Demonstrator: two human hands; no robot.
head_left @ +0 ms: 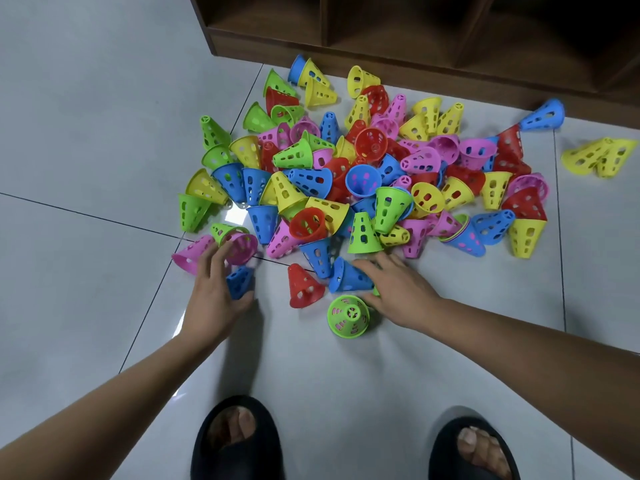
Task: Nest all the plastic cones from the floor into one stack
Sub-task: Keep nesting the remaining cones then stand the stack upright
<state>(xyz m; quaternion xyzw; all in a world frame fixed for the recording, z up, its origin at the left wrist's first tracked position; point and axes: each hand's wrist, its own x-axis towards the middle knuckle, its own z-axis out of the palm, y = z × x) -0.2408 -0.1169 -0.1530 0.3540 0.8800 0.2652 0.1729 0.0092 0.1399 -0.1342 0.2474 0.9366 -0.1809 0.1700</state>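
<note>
Our left hand (214,285) has its thumb hooked round a small blue cone (240,282), while its blurred fingers stretch on toward a pink cone (188,256) at the near edge of the pile (363,174). Our right hand (398,285) lies over a second blue cone (348,278), which rests on its side. The fingers are across the top and the thumb is below, but we cannot tell whether it actually grips. A green cone (348,317) and a red cone (304,287) stand just beside it. We see no stack yet, so nearly all the cones are loose on the floor (104,133).

Several things could go wrong from here, in our judgement:

- **Lost grip:** reaching for the pink cone with a hand that already holds one may loosen the thumb's hold and drop the small blue cone.
- **Sliding cones:** the glossy tiles may let a nudged cone skid or roll away.
- **Skewed stack:** some cones in the pile already sit partly inside others. Adding them as they are could jam or tilt the stack.
- **Missed strays:** the yellow cones (599,157) lie well apart on the right and could be forgotten, as could the far blue cone (543,116) near the shelf (415,57).
</note>
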